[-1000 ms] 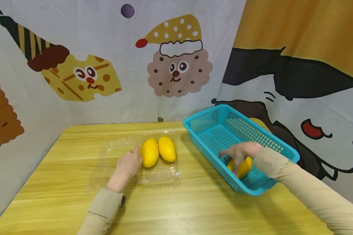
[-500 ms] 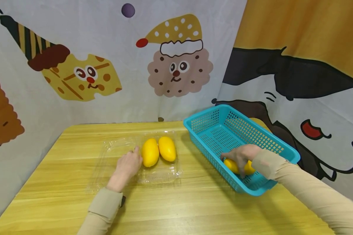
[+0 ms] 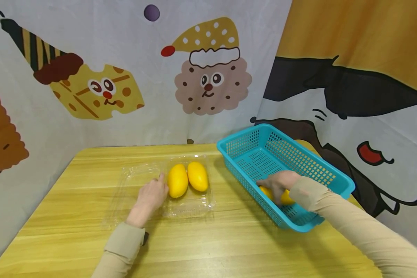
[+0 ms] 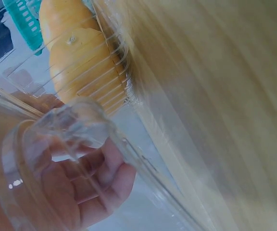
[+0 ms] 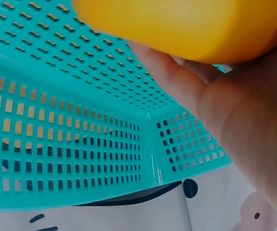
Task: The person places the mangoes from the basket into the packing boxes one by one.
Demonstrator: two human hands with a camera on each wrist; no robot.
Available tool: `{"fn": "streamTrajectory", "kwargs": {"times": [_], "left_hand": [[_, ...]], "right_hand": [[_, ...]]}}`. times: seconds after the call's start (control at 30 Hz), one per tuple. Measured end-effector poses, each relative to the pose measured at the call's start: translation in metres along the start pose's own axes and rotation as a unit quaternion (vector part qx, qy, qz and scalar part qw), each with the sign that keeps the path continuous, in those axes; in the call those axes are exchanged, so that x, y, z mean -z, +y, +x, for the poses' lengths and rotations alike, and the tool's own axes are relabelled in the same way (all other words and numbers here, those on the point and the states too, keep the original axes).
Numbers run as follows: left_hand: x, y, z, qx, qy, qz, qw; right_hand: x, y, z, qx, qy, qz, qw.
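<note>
And here's the right hand (image 3: 279, 183), down inside the basket with fingers and thumb wrapped round a mango (image 5: 186, 29), a proper hold across the middle of the fruit! That skin looks smooth, so I'd say the trick is even, gentle pressure, fingers spread along both sides, the wrist kept clear of the high wall. Around it stands the turquoise basket (image 3: 300, 227).

Over to the left hand (image 3: 153, 194), fingers bent at the clear plastic box (image 3: 184, 210), just beside a mango (image 3: 177, 180); through that shiny plastic I can't tell whether they pinch it or merely press. Holding the box flat there looks sound, light as it seems. A second mango (image 3: 197, 177) lies alongside the first, both in the box on the wooden table (image 3: 194, 251).

What a difference the angles make! From the head, the hand covers much of the gripped mango; the right wrist view reveals its broad flank and a finger beneath. The left wrist view shows bent fingers behind plastic, hidden from above.
</note>
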State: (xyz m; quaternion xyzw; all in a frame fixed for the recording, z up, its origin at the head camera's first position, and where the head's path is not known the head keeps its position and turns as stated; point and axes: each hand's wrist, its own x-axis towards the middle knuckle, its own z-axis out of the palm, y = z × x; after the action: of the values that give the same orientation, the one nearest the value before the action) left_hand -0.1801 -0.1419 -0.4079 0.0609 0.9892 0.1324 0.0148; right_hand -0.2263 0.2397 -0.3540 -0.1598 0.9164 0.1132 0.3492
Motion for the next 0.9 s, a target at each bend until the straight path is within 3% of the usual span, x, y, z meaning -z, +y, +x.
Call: {"fn": "streamTrajectory", "kwargs": {"times": [0.17, 0.5, 0.9], "left_hand": [[0.000, 0.000, -0.001, -0.001, 0.003, -0.002, 1.0000], [0.000, 0.000, 0.000, -0.002, 0.002, -0.006, 1.0000], [-0.001, 0.000, 0.001, -0.001, 0.002, -0.005, 1.0000]], "right_hand": [[0.008, -0.001, 0.006, 0.031, 0.020, 0.014, 0.999], [0.044, -0.002, -0.003, 0.058, 0.114, -0.004, 0.992], [0.075, -0.028, -0.015, 0.108, 0.181, -0.003, 0.978]]}}
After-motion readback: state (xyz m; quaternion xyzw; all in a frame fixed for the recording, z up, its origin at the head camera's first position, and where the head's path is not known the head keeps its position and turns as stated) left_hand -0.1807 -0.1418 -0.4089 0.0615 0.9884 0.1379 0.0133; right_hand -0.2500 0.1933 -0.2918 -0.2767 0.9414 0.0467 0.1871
